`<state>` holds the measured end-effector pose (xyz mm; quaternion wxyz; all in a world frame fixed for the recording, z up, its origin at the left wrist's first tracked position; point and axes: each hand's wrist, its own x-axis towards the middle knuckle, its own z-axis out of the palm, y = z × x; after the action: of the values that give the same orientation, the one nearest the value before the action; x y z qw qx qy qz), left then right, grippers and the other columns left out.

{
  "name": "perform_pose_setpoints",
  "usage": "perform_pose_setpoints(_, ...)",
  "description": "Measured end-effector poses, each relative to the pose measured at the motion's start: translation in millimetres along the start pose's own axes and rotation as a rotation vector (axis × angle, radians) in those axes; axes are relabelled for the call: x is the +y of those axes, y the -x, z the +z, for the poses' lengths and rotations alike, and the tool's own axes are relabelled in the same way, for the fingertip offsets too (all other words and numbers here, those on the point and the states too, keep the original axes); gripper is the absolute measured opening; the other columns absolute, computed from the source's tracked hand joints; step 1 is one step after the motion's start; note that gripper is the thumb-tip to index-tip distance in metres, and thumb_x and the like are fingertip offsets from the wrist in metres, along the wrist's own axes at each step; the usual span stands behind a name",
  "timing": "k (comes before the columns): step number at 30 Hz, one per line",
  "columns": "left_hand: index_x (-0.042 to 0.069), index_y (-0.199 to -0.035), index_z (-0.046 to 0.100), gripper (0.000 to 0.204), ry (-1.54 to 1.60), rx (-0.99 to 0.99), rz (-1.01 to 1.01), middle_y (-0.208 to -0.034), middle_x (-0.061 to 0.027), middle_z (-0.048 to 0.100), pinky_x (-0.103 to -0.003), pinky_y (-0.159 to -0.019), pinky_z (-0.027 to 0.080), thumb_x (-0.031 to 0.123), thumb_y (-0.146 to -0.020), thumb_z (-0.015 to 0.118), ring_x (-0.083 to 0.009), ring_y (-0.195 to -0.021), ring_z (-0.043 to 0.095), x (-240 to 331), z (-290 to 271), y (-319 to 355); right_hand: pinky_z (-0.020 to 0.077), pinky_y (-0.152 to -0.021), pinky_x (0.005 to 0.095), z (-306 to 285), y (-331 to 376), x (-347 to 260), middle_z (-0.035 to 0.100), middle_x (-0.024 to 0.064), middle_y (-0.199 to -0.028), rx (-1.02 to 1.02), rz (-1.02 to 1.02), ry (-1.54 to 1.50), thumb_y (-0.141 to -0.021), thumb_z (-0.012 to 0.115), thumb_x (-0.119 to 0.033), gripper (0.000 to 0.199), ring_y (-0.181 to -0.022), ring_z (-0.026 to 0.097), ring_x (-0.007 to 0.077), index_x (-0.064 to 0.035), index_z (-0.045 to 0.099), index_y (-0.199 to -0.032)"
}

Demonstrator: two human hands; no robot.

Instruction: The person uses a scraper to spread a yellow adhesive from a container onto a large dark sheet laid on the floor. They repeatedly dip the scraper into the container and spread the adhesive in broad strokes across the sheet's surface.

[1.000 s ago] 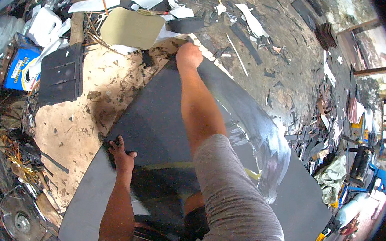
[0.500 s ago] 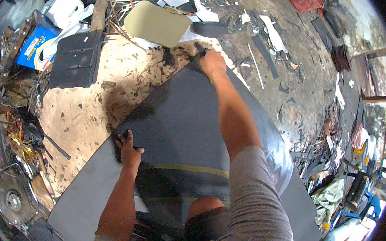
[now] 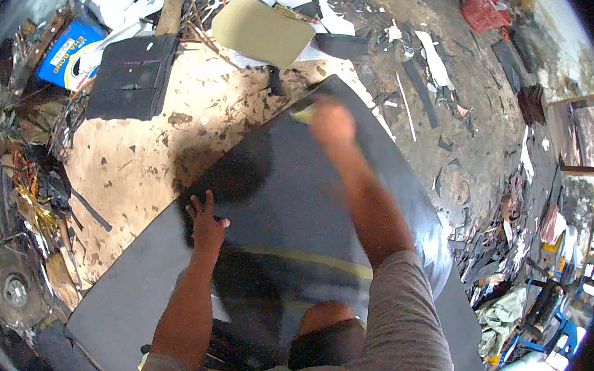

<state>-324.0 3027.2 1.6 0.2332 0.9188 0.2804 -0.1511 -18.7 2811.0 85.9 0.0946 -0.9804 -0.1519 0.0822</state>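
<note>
The dark sheet (image 3: 323, 210) lay slanted across the dusty floor (image 3: 147, 162). Since a moment before, the right hand (image 3: 331, 122) had slid back from its far corner, blurred, clutching something yellowish; its grip I couldn't make out. The left hand (image 3: 207, 225) stayed flat, fingers spread, pinning the near edge.

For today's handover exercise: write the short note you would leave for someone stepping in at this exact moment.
Left hand: flat on the near left edge of the dark sheet, pinning it.
Right hand: stretched to the far corner, blurred, with something yellowish under it; grip cannot be told.
The sheet lies tilted over a grey sheet on the brown board.
Done: the sheet is laid out flat and pinned by the left hand.
Left: how much of the far-corner work remains cannot be told.
</note>
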Motion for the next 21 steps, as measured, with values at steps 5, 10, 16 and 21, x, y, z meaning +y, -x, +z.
perform_pose_setpoints(5, 0.028, -0.157, 0.02, 0.099, 0.016, -0.029, -0.064, -0.163, -0.0213, 0.009, -0.078, -0.092, 0.042, 0.023, -0.079, 0.081, -0.0496, -0.148, 0.01, 5, -2, 1, 0.0564, -0.083, 0.0506, 1, -37, 69, 0.07, 0.0208, -0.108, 0.001, 0.138, 0.05, -0.094, 0.05, -0.018, 0.026, -0.099, 0.07, 0.0357, -0.0041, 0.067, -0.108)
perform_pose_setpoints(10, 0.029, -0.157, 0.02, 0.097, -0.068, -0.037, -0.062, -0.163, -0.0204, 0.009, -0.077, -0.089, 0.044, 0.023, -0.081, 0.079, -0.0489, -0.148, 0.009, 7, 1, -1, 0.0564, -0.078, 0.0503, 87, -6, -6, 0.071, 0.0182, -0.101, 0.056, -0.073, -0.09, -0.089, 0.054, -0.015, 0.023, -0.094, 0.07, 0.0365, -0.0084, 0.066, -0.106)
perform_pose_setpoints(16, 0.03, -0.157, 0.019, 0.098, -0.136, -0.021, 0.047, -0.163, -0.0204, 0.011, -0.077, -0.086, 0.047, 0.023, -0.081, 0.079, -0.0493, -0.148, 0.01, -2, 5, -6, 0.0551, -0.073, 0.0533, 63, 92, -137, 0.069, 0.0172, -0.098, 0.036, -0.399, -0.18, -0.089, 0.053, -0.02, 0.022, -0.085, 0.069, 0.0368, -0.006, 0.066, -0.102)
perform_pose_setpoints(21, 0.029, -0.157, 0.02, 0.101, -0.045, -0.028, -0.054, -0.162, -0.0221, 0.012, -0.077, -0.09, 0.044, 0.023, -0.078, 0.082, -0.0508, -0.147, 0.011, -5, 12, -6, 0.0586, -0.073, 0.0451, -7, 42, -24, 0.071, 0.0158, -0.091, -0.161, 0.245, 0.046, -0.091, 0.059, -0.017, 0.017, -0.084, 0.071, 0.0342, -0.006, 0.064, -0.102)
